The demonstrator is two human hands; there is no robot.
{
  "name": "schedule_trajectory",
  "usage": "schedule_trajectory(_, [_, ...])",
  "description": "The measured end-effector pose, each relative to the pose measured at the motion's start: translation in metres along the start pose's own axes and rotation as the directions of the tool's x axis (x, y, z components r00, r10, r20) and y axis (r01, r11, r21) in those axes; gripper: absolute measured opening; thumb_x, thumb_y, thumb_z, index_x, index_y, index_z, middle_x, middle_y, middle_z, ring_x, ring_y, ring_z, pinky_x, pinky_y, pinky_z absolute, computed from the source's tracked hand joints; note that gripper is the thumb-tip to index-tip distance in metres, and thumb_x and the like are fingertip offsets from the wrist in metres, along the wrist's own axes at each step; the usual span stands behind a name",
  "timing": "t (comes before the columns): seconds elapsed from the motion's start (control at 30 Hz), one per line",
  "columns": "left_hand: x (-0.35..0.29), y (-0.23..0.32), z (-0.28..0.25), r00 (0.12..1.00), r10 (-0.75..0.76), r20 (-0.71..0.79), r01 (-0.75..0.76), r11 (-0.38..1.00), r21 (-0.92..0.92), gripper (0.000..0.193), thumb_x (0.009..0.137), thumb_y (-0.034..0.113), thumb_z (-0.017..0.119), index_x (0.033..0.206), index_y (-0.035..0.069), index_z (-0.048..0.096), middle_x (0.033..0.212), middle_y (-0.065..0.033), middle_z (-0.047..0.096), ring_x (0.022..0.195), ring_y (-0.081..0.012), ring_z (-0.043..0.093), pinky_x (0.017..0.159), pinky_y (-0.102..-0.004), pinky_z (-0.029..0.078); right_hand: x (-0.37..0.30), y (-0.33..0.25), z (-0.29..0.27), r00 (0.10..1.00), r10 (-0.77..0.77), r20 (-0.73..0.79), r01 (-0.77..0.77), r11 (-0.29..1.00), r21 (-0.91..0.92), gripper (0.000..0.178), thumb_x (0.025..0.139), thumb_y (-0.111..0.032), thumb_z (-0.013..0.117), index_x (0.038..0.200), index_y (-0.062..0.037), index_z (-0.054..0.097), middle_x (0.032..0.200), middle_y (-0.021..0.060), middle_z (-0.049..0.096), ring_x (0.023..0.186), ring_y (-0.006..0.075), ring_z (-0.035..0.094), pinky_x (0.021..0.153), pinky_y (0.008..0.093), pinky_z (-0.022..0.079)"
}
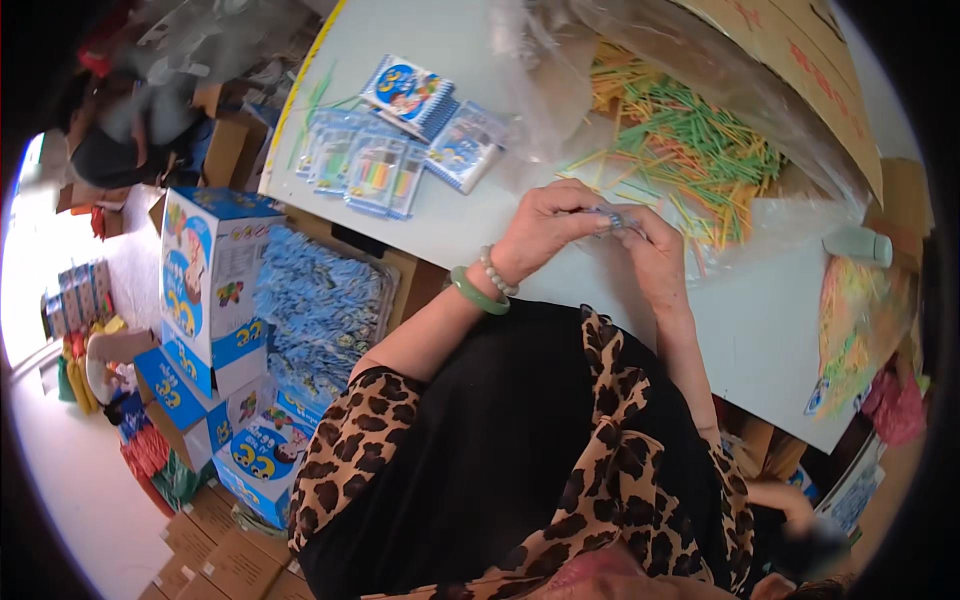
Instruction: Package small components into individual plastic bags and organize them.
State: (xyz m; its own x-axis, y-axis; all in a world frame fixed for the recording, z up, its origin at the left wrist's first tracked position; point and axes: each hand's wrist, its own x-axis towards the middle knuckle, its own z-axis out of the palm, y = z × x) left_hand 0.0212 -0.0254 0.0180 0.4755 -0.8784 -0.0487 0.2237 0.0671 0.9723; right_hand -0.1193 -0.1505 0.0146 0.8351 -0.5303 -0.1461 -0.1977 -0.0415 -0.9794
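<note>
Over the white table [540,265], my left hand [540,228] and my right hand [655,255] meet with their fingertips pinched together. Between them is a small blue-and-clear packet [612,219], mostly covered by the fingers, so its contents cannot be made out. A beaded bracelet and a green bangle circle my left wrist. Beyond that hand lie clear packets [375,178] of coloured sticks. Beside these are a stack of blue-and-white printed packs [410,90] and another printed pack [467,145]. A heap of thin green, orange and yellow sticks [690,140] spreads beyond my right hand.
A cardboard box [800,50] lined with clear plastic surrounds the stick heap. At the table's right lie a pale green bottle [858,246] and a bag of sticks [850,320]. Left of me stand printed boxes [215,280] and a bin of blue packets [320,295]. Another person's arm [785,500] shows lower right.
</note>
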Motion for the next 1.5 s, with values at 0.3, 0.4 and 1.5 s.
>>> schedule_trajectory(0.3, [-0.042,0.026,-0.046,0.901,0.319,-0.295,-0.040,0.737,0.674,0.006,0.082,0.001,0.061,0.084,0.001,0.067,0.076,-0.0095,0.061,0.072,-0.0209,0.058,0.067,-0.0307,0.046,-0.004,-0.003,0.017,0.965,0.164,0.206,-0.177,0.983,0.043,0.009,0.085,0.001,0.057,0.092,-0.0009,0.063,0.088,0.0002,0.062,0.082,0.0085,0.053,0.076,0.0215,0.043])
schedule_trajectory(0.4, [-0.048,0.014,-0.112,0.795,0.560,-0.233,0.077,0.288,0.955,0.011,0.079,0.005,0.062,0.090,0.006,0.065,0.081,-0.0122,0.061,0.076,-0.0321,0.058,0.067,-0.0400,0.047,-0.002,-0.001,0.014,0.969,0.220,0.110,-0.211,0.973,-0.092,0.007,0.084,-0.001,0.059,0.090,-0.0010,0.062,0.086,-0.0003,0.061,0.081,0.0086,0.053,0.075,0.0225,0.043])
schedule_trajectory(1.5, [-0.001,0.010,-0.066,0.856,0.400,-0.329,0.420,-0.165,0.892,0.044,0.076,0.038,0.071,0.103,0.006,0.055,0.094,-0.0102,0.054,0.092,-0.0277,0.055,0.077,-0.0422,0.038,-0.006,0.009,-0.018,0.978,-0.209,-0.022,0.171,0.849,-0.500,0.008,0.082,-0.002,0.061,0.090,-0.0001,0.061,0.083,0.0102,0.062,0.074,0.0225,0.058,0.069,0.0302,0.046])
